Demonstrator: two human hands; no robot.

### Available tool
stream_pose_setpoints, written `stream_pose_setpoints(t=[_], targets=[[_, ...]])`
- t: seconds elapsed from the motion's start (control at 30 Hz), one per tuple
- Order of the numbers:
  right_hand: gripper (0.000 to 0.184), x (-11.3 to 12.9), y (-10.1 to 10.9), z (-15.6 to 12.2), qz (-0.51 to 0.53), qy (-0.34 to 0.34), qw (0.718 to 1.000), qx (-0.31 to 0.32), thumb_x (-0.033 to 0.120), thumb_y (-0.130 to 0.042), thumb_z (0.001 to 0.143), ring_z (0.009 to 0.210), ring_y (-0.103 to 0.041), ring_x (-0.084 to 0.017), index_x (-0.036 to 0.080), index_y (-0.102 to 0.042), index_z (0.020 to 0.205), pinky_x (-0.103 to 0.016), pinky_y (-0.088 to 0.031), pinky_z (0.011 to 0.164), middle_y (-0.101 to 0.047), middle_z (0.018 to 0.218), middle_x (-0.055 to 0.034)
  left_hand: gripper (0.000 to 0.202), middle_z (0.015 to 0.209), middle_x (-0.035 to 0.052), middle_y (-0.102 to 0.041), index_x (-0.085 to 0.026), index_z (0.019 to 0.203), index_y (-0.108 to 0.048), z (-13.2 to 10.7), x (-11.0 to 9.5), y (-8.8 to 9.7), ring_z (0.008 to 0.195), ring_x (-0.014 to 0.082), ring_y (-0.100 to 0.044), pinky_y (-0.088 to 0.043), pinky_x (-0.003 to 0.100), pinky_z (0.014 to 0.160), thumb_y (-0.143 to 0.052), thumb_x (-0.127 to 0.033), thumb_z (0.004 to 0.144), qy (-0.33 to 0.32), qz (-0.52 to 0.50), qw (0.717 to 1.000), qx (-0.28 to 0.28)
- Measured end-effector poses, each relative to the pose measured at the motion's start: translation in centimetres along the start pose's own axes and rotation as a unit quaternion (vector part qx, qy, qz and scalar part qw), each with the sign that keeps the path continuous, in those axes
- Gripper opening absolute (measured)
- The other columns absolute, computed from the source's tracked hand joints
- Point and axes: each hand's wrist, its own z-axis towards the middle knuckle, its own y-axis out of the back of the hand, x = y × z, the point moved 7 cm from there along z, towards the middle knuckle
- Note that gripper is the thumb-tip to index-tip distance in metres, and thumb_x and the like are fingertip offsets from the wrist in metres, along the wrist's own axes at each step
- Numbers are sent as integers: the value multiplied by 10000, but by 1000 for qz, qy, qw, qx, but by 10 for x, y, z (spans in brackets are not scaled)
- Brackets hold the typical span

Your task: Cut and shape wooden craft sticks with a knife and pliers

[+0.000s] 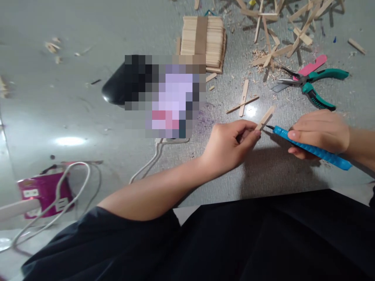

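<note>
Between the thumb and fingers of my left hand (231, 142) is a flat wooden craft stick (267, 116), tilted up to the right. My right hand (320, 132) is wrapped round a blue-handled craft knife (307, 147). Its dark, narrow tip meets or nearly meets the stick's edge, just beyond my left fingertips; whether it touches I cannot tell. Just behind the held stick, two craft sticks (243, 98) lie crossed on the table. Green-handled pliers (312, 84) rest open above my right hand, over a pink cutter (313, 67) with a flat blade.
A banded bundle of craft sticks (215, 43) stands at the back. Joined stick pieces (271, 54) and shavings spread at the upper right. Left of my hands are a pixelated phone-like object (174, 93), a black rounded object (117, 88), a white cable (146, 166) and a purple socket box (48, 191).
</note>
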Motion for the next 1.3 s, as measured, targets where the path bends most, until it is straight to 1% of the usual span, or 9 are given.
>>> stream_pose_setpoints(t=[0.1, 0.2, 0.3, 0.47, 0.63, 0.77, 1.0, 1.13, 1.3], targets=[[196, 2, -3, 2, -41, 11, 999, -25, 295, -719, 1102, 646, -721, -154, 215, -630, 1257, -291, -539, 600, -791, 817, 19, 156, 650, -100, -657, -207, 1186, -714, -2, 3, -1, 537, 91, -563, -446, 241, 561, -762, -252, 1045, 13, 1, 1000, 3], [180, -6, -4, 3, -21, -49, 997, -53, 318, -724, 1081, 647, -749, -167, 264, -658, 1240, -292, -583, 612, -800, 825, 44, 181, 711, -102, -661, -217, 1141, -662, -5, 3, -2, 553, 76, -580, -452, 228, 579, -777, -177, 1006, -10, 32, 999, 4], [217, -8, -5, 2, 17, -61, 996, -62, 311, -775, 1048, 651, -760, -184, 300, -684, 1245, -313, -607, 613, -805, 849, 51, 186, 761, -90, -684, -211, 1107, -678, -10, -2, -3, 570, 66, -589, -439, 219, 578, -813, -156, 992, -79, 102, 992, -6], [193, -9, -7, 4, 43, -83, 995, -44, 308, -769, 1044, 639, -749, -201, 334, -686, 1217, -338, -600, 596, -765, 798, 63, 36, 760, -49, -727, -198, 1120, -698, -17, -7, -8, 555, 90, -599, -427, 251, 550, -708, -232, 1113, -181, 210, 960, -39], [136, -9, -7, 9, 32, -78, 996, -24, 276, -708, 1058, 594, -714, -190, 316, -647, 1173, -341, -550, 551, -727, 752, 65, 132, 846, 15, -784, -183, 1184, -715, -22, -10, -16, 652, 139, -716, -439, 290, 537, -605, -257, 1184, -228, 301, 926, -24], [49, -10, -7, 12, 49, -70, 996, -25, 302, -632, 1107, 609, -704, -171, 287, -633, 1154, -330, -525, 564, -730, 771, 53, 150, 790, -4, -734, -176, 1200, -725, -24, -16, -18, 615, 132, -674, -414, 306, 509, -588, -236, 1203, -259, 346, 902, -14], [52, -8, -10, 16, 57, -82, 995, -20, 353, -604, 1127, 578, -618, -197, 306, -605, 1150, -363, -489, 547, -675, 733, 44, 220, 759, -4, -723, -132, 1202, -754, -25, -22, -18, 584, 137, -646, -412, 336, 482, -628, -312, 1217, -291, 361, 886, -14], [80, -6, -9, 18, 63, -80, 995, -9, 278, -634, 1089, 558, -532, -199, 311, -595, 1150, -364, -443, 561, -606, 699, 58, 216, 759, -1, -742, -164, 1246, -761, -25, -22, -19, 588, 137, -650, -404, 335, 495, -605, -311, 1224, -294, 365, 883, -16], [172, -4, -7, 25, 53, -80, 994, 52, 207, -690, 1026, 606, -545, -196, 295, -594, 1137, -361, -432, 585, -618, 752, 56, 203, 742, -9, -742, -158, 1203, -794, -24, -25, -19, 574, 130, -652, -427, 325, 487, -612, -248, 1204, -319, 362, 875, -36]])
